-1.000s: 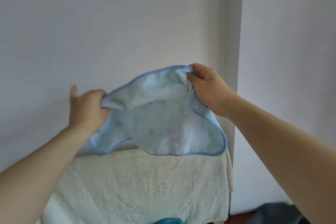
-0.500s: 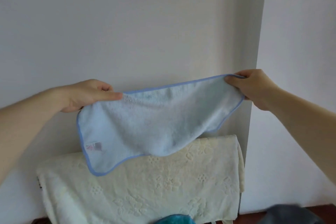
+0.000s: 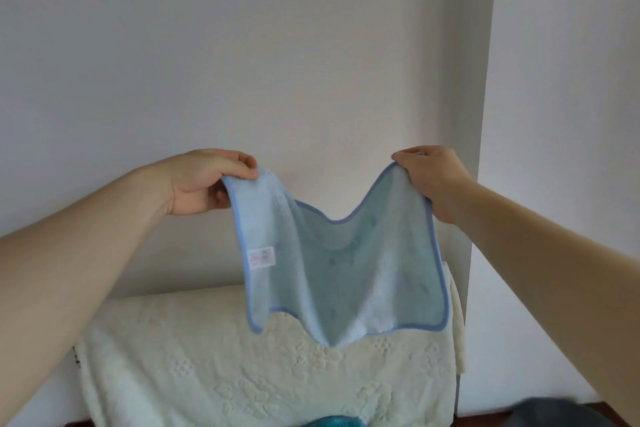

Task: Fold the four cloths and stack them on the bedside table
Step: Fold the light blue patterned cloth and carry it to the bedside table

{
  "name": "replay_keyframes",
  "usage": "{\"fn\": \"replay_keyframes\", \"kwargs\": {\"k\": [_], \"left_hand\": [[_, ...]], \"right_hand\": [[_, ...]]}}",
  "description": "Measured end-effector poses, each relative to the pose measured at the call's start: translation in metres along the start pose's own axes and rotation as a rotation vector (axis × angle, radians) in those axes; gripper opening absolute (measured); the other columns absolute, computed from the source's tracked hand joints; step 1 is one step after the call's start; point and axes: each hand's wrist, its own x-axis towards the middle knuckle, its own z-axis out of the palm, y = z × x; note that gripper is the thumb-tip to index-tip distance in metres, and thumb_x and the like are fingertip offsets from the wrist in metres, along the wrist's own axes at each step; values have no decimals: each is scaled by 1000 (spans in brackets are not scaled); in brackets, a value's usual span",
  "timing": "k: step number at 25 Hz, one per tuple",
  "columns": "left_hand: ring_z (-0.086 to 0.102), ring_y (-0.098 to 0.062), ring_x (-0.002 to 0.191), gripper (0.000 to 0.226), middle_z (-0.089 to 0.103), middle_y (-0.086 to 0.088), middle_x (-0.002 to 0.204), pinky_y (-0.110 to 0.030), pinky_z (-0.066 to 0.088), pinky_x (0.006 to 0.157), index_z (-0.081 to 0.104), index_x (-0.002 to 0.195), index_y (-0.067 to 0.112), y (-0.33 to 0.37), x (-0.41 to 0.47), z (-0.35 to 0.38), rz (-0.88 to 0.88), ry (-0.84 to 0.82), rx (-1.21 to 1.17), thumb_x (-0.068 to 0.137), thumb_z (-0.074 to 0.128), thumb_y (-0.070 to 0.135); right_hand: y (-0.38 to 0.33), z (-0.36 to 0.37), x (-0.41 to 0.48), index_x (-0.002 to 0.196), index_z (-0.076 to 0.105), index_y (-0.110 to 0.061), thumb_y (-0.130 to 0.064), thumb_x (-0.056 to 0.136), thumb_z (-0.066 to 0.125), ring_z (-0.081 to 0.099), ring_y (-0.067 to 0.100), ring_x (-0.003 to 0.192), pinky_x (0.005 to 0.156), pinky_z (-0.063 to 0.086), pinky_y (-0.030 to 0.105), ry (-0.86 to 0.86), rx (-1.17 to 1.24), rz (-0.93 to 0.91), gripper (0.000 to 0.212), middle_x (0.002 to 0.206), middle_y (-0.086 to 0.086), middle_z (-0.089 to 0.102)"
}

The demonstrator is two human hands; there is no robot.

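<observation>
1. The left hand pinches the light blue cloth at its upper left corner.
2. The right hand grips the upper right corner.
3. The cloth hangs above the cream towel.

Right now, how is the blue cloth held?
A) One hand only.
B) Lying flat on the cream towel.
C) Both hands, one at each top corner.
C: the left hand and right hand each pinch a top corner of the blue cloth, which sags between them.
</observation>
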Motion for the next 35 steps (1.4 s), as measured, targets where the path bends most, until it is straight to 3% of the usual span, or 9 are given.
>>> {"fn": "replay_keyframes", "kwargs": {"k": [4, 8, 12, 16, 21, 23, 26, 29, 35], "left_hand": [[66, -18, 85, 23, 68, -9, 100, -31, 53, 75, 65, 102, 13, -12, 16, -8, 12, 241, -77, 93, 64, -7], [70, -19, 85, 46, 72, -14, 118, -34, 54, 68, 61, 133, 6, -34, 27, -15, -92, 437, -223, 90, 72, -6], [70, -22, 86, 41, 71, -18, 122, -38, 53, 86, 65, 126, -6, -58, 24, -28, -140, 548, -291, 86, 72, -12], [69, -29, 91, 18, 71, -21, 121, -43, 51, 93, 67, 115, -5, -65, 18, -19, -233, 478, -232, 98, 64, -1], [72, -22, 62, 13, 76, -11, 77, -36, 60, 58, 70, 105, 5, -37, 21, 16, -195, 430, -299, 102, 64, 16], [70, -24, 72, 13, 74, -14, 89, -37, 58, 62, 68, 109, 3, -26, 25, 25, -133, 501, -318, 99, 65, 11], [68, -25, 79, 5, 71, -13, 92, -36, 58, 77, 70, 85, 6, -9, 29, 40, 12, 630, -297, 90, 69, 8], [60, -24, 74, 14, 62, -12, 82, -36, 53, 71, 63, 75, 8, 2, 29, 57, 88, 658, -282, 85, 72, 14], [55, -23, 66, 18, 58, -10, 73, -32, 51, 60, 67, 80, 8, 6, 21, 98, 152, 534, -205, 90, 71, 22]], "right_hand": [[4, -9, 11, 91, 76, -23, -26, 96, 71, 65, 18, 73, 63, 55, 25, 55, 47, 25, 8, 85, 2, 70], [14, -17, 27, 97, 77, -19, -16, 95, 70, 67, 22, 81, 79, 60, 34, 142, 170, 113, 8, 93, 6, 71], [24, -22, 33, 82, 73, -14, -18, 92, 75, 65, 25, 84, 90, 60, 45, 214, 243, 204, 10, 88, 7, 68], [35, -18, 30, 85, 76, -11, -25, 89, 77, 65, 28, 77, 85, 62, 50, 246, 96, 157, 15, 85, 11, 70], [32, 8, 23, 84, 74, -7, -31, 90, 77, 71, 33, 83, 86, 63, 48, 183, -17, 135, 25, 91, 14, 74], [21, 18, 23, 104, 73, -2, -30, 92, 75, 69, 31, 84, 84, 60, 41, 135, -7, 155, 31, 97, 14, 72], [-1, 33, 21, 109, 70, -3, -26, 85, 84, 69, 27, 85, 88, 62, 41, 17, 93, 256, 37, 101, 13, 71], [-19, 46, 18, 102, 72, -6, -26, 73, 94, 74, 27, 86, 84, 64, 47, -37, 135, 283, 41, 100, 12, 75], [-35, 72, 6, 104, 70, -9, -39, 91, 77, 73, 28, 91, 88, 62, 44, -70, 115, 164, 34, 102, 12, 74]]}}
